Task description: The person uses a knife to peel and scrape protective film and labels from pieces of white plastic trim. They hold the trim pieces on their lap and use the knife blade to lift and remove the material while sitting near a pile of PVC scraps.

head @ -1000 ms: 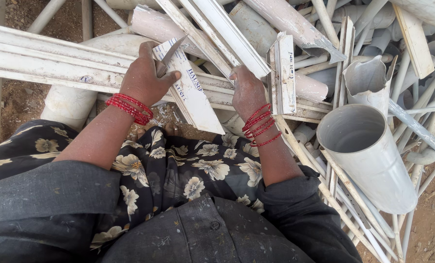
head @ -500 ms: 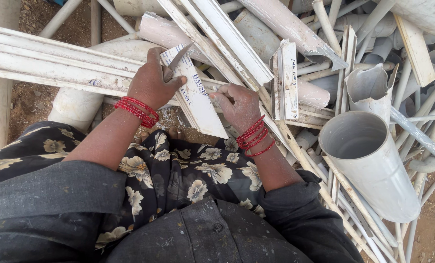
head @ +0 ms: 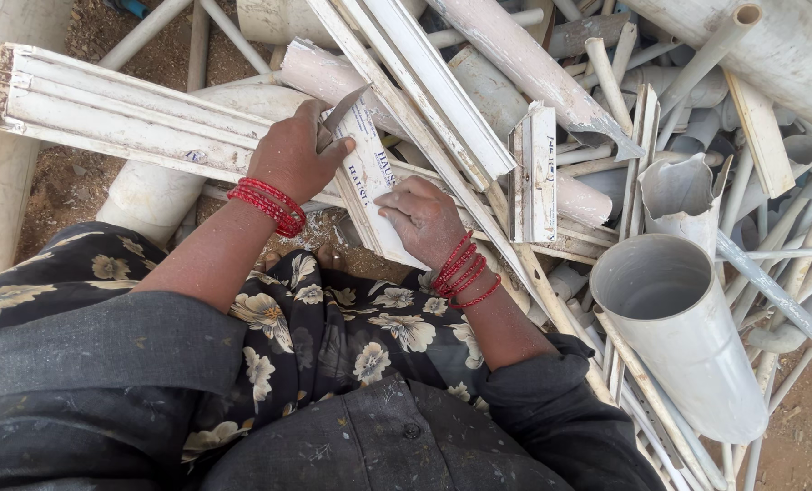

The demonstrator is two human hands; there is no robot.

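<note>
Head view, left hand: the left hand (head: pixel 289 159) has its fingers curled tight around a small grey metal blade (head: pixel 343 109), whose tip slants up and to the right over the strip.
Head view, right hand: the right hand (head: pixel 424 216) lies palm down on the strip's lower half, fingers bent and pressing on it rather than wrapped around it.
Held thing: a flat white plastic strip with dark print (head: pixel 369 177) runs diagonally between the two hands, above the lap and on top of the scrap pile.
Wrists: red thread bangles (head: pixel 269 205) sit on both wrists.
Left side: a long white ribbed plastic channel (head: pixel 124 118) lies crosswise under the left hand.
Right side: a wide grey plastic pipe with an open mouth (head: pixel 679 327) lies well apart from the hands, among thin white pipes and broken offcuts.
Below: a black floral cloth (head: pixel 333 327) covers the knees; the ground is brown soil (head: pixel 60 186).
</note>
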